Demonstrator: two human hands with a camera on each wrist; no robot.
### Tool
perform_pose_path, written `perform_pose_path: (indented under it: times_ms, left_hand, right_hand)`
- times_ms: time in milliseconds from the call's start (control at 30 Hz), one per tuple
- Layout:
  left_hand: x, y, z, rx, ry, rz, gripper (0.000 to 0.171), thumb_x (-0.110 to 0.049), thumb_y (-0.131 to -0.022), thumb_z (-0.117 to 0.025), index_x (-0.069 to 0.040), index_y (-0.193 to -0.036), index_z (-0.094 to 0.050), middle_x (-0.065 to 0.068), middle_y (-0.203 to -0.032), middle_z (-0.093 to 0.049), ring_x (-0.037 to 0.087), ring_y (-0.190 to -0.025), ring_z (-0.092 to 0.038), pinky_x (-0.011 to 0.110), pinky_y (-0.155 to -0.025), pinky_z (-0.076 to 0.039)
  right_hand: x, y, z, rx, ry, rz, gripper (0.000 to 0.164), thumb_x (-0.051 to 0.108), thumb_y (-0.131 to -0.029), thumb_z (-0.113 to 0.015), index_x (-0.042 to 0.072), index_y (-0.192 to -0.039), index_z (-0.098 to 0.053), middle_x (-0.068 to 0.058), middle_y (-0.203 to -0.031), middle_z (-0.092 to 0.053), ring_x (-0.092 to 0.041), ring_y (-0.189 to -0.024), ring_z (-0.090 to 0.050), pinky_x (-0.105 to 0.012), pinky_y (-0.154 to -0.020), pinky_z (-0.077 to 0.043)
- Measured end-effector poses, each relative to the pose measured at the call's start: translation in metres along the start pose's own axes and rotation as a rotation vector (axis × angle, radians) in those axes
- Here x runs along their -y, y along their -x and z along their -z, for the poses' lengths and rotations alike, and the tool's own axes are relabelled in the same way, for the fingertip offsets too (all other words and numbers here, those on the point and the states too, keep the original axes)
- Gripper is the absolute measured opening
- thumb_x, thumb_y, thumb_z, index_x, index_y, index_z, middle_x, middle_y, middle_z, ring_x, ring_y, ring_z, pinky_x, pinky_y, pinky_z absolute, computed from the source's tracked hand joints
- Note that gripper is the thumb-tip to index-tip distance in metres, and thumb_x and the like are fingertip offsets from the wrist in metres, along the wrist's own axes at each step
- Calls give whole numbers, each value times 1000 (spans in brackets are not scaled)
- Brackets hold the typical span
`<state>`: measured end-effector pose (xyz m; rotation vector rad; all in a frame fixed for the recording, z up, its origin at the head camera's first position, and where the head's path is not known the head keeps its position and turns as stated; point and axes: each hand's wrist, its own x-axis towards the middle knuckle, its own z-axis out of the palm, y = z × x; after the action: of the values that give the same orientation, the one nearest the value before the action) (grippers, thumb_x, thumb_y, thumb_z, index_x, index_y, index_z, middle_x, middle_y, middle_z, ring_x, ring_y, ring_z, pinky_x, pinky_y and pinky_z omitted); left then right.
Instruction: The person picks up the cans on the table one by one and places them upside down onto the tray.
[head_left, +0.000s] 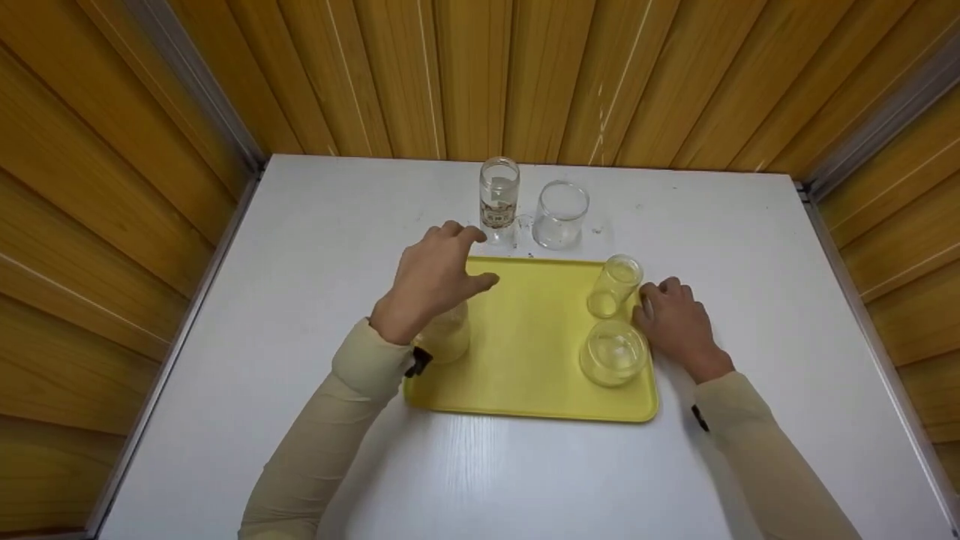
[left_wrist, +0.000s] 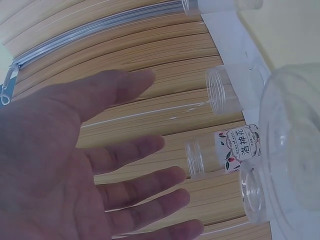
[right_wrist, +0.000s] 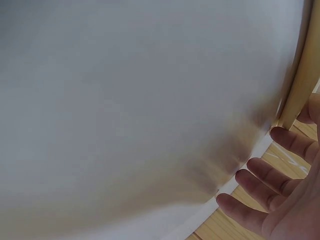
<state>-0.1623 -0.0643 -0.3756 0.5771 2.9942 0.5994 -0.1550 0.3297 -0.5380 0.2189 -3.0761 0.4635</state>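
My left hand [head_left: 439,274] hovers over the left part of a yellow tray [head_left: 525,397], thumb and fingers spread, holding nothing. Below it a clear jar [head_left: 450,341] stands on the tray, partly covered by the hand and wrist. The left wrist view shows this jar [left_wrist: 295,125] large at the right, beyond the open palm. At the tray's right rim is my right hand [head_left: 679,322], its fingers loosely bent and its thumb side against the rim. Just inside that rim are a slim clear jar [head_left: 615,289] and a wide, low clear jar [head_left: 613,354].
Behind the tray, a tall clear jar with a printed label [head_left: 499,199] stands beside a wider clear jar [head_left: 560,216] on the white table [head_left: 525,480]. In the left wrist view, a clear round vessel [left_wrist: 254,192] sits near the labelled jar. Wood-panelled walls [head_left: 465,82] border the table.
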Motion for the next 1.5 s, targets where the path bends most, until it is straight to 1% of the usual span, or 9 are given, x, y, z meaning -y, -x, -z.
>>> perform_pose_path:
  times_ms: [233,467,733,900,1067,1233,1500]
  left_hand:
    - [-1,-19,4,-68,3,-4,66,-45,-92,-82,-10,-145,-63,17,-138,-64,34,-121,-63,52,-84,-60]
    - [1,-39,7,-106,21,11,67,-44,-94,-80,-10,-148,-60,16,-139,-63,34,-124,-61,51,-87,-59]
    - [4,-61,7,-142,23,9,64,-43,-96,-76,-9,-147,-60,17,-137,-64,33,-121,-63,50,-86,-59]
    - [5,-72,6,-127,20,26,64,-44,-96,-74,-8,-147,-59,17,-136,-64,33,-119,-63,50,-86,-59]
    - [3,-86,6,-92,17,50,68,-46,-97,-74,-11,-153,-55,18,-145,-60,34,-127,-60,51,-94,-57]
    - [2,-101,7,-67,21,74,68,-45,-99,-72,-11,-155,-53,17,-150,-57,33,-134,-57,50,-99,-55]
    - [8,-121,5,-34,14,105,67,-44,-101,-70,-10,-156,-52,16,-151,-56,32,-136,-55,48,-102,-53]
  right_hand:
    - [-1,0,-1,-11,17,13,36,23,-105,-58,-3,-129,-62,-32,-121,-52,-53,-109,-55,-68,-76,-50]
    - [-2,-1,-2,-11,10,8,37,24,-105,-57,-3,-129,-62,-32,-121,-52,-53,-109,-54,-68,-76,-49]
    - [-4,1,-4,-36,33,32,35,23,-104,-58,-4,-127,-62,-32,-119,-53,-53,-104,-56,-67,-73,-51]
    - [-3,1,-2,-35,31,34,34,22,-104,-59,-4,-126,-62,-33,-118,-52,-53,-104,-55,-67,-72,-50]
    - [-2,1,-2,-13,21,19,35,23,-105,-58,-3,-128,-62,-32,-121,-51,-52,-107,-54,-67,-75,-49]
    - [-3,1,-3,-1,13,10,36,23,-105,-57,-3,-129,-62,-32,-122,-51,-52,-108,-53,-67,-76,-49]
    - [-3,0,-1,15,19,13,37,25,-106,-56,-3,-131,-61,-32,-124,-50,-53,-110,-52,-68,-77,-48]
